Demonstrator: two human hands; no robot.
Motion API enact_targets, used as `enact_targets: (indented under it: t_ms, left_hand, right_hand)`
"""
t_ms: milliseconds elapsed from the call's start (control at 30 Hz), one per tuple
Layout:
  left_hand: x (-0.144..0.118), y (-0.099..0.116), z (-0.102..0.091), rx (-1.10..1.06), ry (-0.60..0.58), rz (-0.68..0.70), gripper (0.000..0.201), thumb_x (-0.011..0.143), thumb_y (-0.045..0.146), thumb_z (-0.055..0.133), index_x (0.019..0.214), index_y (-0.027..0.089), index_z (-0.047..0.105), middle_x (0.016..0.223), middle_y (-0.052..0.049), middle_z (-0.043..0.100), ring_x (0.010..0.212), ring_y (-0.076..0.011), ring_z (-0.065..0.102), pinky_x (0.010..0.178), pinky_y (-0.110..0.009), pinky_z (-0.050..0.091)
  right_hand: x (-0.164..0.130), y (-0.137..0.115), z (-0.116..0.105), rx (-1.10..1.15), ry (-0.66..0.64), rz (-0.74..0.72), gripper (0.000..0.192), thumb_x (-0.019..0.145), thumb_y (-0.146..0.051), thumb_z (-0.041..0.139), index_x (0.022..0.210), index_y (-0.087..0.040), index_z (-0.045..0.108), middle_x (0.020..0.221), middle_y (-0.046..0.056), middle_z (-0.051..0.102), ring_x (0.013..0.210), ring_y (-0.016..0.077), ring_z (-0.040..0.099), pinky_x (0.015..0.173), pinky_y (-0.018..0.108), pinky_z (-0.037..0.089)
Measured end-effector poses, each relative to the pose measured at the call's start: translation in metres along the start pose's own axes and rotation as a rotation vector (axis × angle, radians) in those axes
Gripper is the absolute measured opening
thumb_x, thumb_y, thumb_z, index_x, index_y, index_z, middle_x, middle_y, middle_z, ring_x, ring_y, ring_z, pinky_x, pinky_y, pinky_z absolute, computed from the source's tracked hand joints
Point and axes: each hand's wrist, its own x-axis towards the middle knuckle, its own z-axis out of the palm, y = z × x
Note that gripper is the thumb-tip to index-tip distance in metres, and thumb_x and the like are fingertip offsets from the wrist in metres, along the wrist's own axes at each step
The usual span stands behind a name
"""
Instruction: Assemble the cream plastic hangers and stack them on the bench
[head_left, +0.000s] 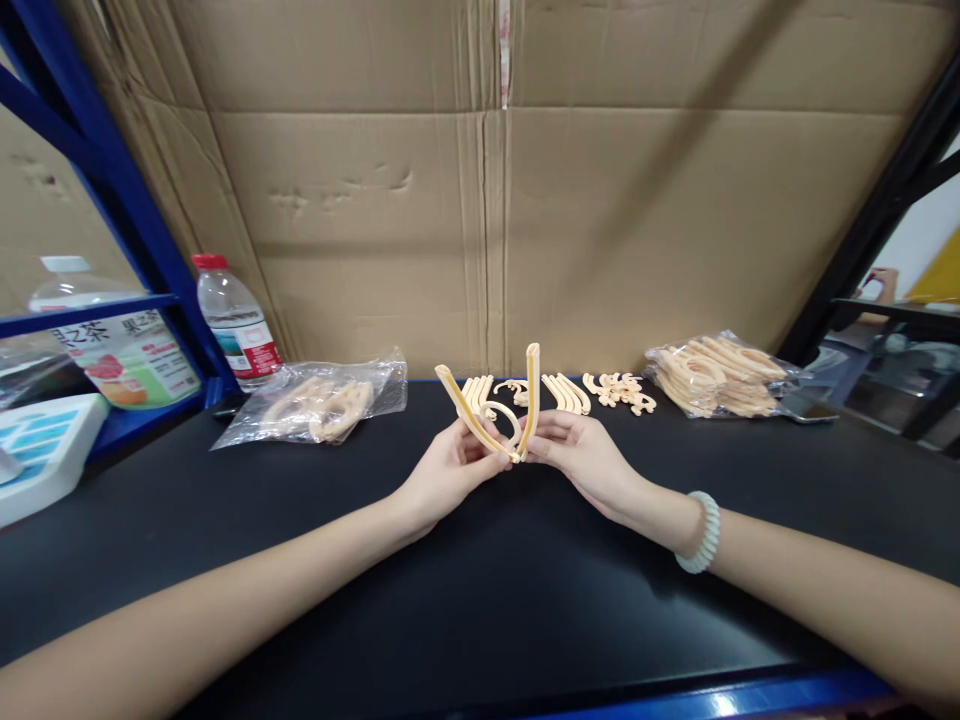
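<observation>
My left hand (450,468) pinches a curved, light wood-coloured strip (466,408) near its lower end. My right hand (581,455) is closed on a similar curved strip (532,385) that stands nearly upright. The lower ends of the two strips meet between my fingertips, forming a V. A pale ring-shaped part (504,412) shows behind the strips; whether it is joined to them I cannot tell. Beyond my hands lie more curved strips (566,393) in a row, along with several small curly pieces (619,390).
A clear bag of pale parts (322,405) lies at the left, another full bag (720,375) at the right. A red-capped bottle (236,325) stands at the back left near a white tray (82,455). Cardboard (360,220) walls off the back of the black table (480,610).
</observation>
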Motion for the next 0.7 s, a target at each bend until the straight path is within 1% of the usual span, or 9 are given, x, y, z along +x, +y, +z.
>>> enact_targets:
  t_ms: [133,300,500,600,700]
  left_hand:
    - [-0.0003,-0.0018,-0.0002,0.009,0.0,0.008,0.032,0.07,0.021,0.075,0.09,0.018,0.05,0.086,-0.002,0.067,0.084,-0.0161,0.064,0.088,-0.034,0.049]
    - [-0.0009,-0.0032,0.0007,0.013,0.036,0.021,0.032,0.067,0.02,0.077,0.086,0.018,0.051,0.084,-0.002,0.069,0.082,-0.0164,0.066,0.086,-0.034,0.051]
    - [-0.0017,-0.0005,0.0015,0.029,0.092,-0.001,0.03,0.066,0.021,0.078,0.082,0.017,0.053,0.079,-0.002,0.071,0.076,-0.0167,0.068,0.082,-0.033,0.052]
    - [-0.0016,0.0004,0.0016,0.015,0.097,-0.006,0.03,0.066,0.021,0.078,0.081,0.016,0.053,0.078,-0.003,0.071,0.075,-0.0169,0.069,0.08,-0.033,0.053]
    - [-0.0016,0.0002,0.0024,0.01,0.129,-0.012,0.03,0.065,0.021,0.079,0.079,0.016,0.053,0.077,-0.003,0.071,0.076,-0.0177,0.069,0.079,-0.034,0.054]
  right_hand:
    - [0.0003,0.0,0.0001,-0.06,-0.007,-0.055,0.022,0.062,-0.022,0.078,0.08,-0.018,0.068,0.078,0.001,0.07,0.074,0.0154,0.065,0.075,0.032,0.055]
    - [0.0007,0.0003,0.0005,-0.117,-0.008,-0.088,0.017,0.061,-0.02,0.076,0.075,-0.02,0.066,0.072,0.0,0.069,0.069,0.0152,0.066,0.072,0.033,0.056]
    - [-0.0031,0.0006,0.0025,-0.177,0.016,-0.112,0.02,0.062,-0.023,0.078,0.07,-0.018,0.061,0.07,0.001,0.069,0.067,0.0153,0.066,0.071,0.033,0.055]
    - [-0.0037,0.0001,0.0037,-0.171,0.034,-0.109,0.022,0.061,-0.025,0.079,0.07,-0.018,0.06,0.069,0.001,0.069,0.066,0.0151,0.066,0.071,0.033,0.055]
    - [-0.0034,0.0,0.0058,-0.156,0.061,-0.097,0.026,0.059,-0.028,0.081,0.07,-0.018,0.059,0.068,0.0,0.068,0.065,0.0147,0.065,0.071,0.033,0.055]
